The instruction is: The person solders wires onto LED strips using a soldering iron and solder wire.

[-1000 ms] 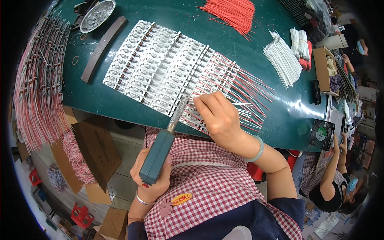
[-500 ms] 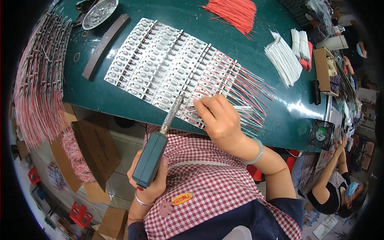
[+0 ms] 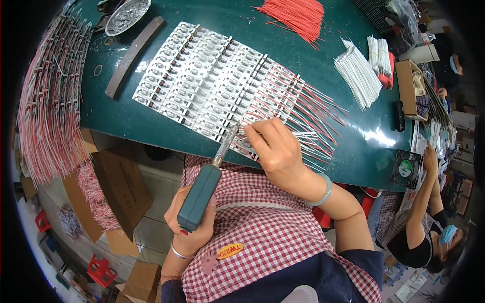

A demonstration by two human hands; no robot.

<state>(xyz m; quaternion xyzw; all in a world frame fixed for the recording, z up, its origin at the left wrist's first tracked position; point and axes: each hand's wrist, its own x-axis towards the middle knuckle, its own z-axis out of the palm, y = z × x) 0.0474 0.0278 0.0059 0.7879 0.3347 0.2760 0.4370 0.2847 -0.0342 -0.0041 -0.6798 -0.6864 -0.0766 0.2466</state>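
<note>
My left hand point(image 3: 189, 227) is wrapped round the green handle of a soldering iron point(image 3: 200, 194). Its metal tip points up and away, onto the near part of a panel of small white circuit boards point(image 3: 207, 83). Close beside that tip, my right hand point(image 3: 278, 154) pinches a thin wire, mostly hidden by the fingers, against the panel. Red and white wires point(image 3: 318, 113) stick out to the right from the panel's right-hand boards. The columns further left carry small parts but no wires.
A dark curved bar point(image 3: 134, 58) and a metal dish point(image 3: 128, 17) lie left of the panel. Finished-looking wired strips point(image 3: 53, 101) hang over the table's left edge. Red wires point(image 3: 295, 17) and white wires point(image 3: 358, 76) lie beyond. A fan point(image 3: 405, 168) and a co-worker point(image 3: 424, 222) are at right.
The soldering iron in my left hand has moved a little to the right, its tip nearer my right fingertips. My right hand has barely moved. The co-worker's arm has risen.
</note>
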